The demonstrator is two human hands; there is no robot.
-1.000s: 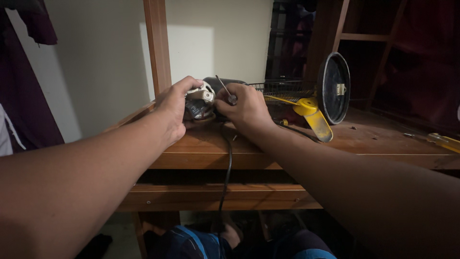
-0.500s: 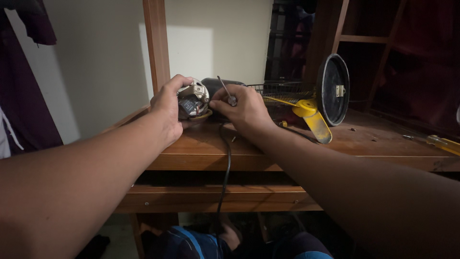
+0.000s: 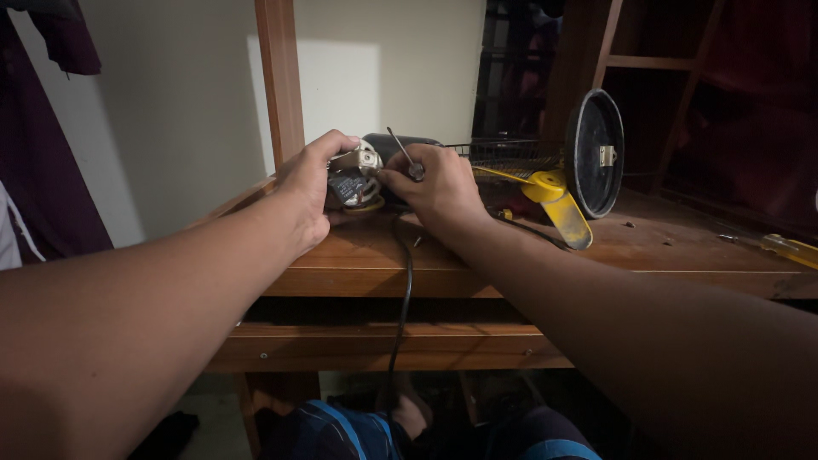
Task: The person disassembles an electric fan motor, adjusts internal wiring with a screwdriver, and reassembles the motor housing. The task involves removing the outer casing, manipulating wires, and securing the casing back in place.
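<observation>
At the far left a dark maroon cloth (image 3: 38,128) is seen hanging against the pale wall, and a wooden upright post (image 3: 281,77) rises from the back of the wooden table (image 3: 648,255). The left hand (image 3: 311,192) is closed around the left side of a small fan motor (image 3: 356,175), a grey and white metal block with dark windings, which rests near the front edge of the table just right of the post. The motor is touched from the right by the right hand (image 3: 434,187), whose fingers are pinched together on a thin metal screwdriver (image 3: 405,155); its shaft is tilted up and back. A dark rounded housing (image 3: 400,145) is seen just behind the motor. A black cord (image 3: 400,315) is led from under the hands over the table edge and hangs down. Further right, a wire fan guard (image 3: 503,158) lies flat, a yellow fan blade (image 3: 558,200) leans just beside it, and a round black disc (image 3: 595,153) with a small pale rectangular label at its centre stands upright on edge. At the far right edge a yellow-handled tool (image 3: 788,249) lies on the table, well apart from the hands.
</observation>
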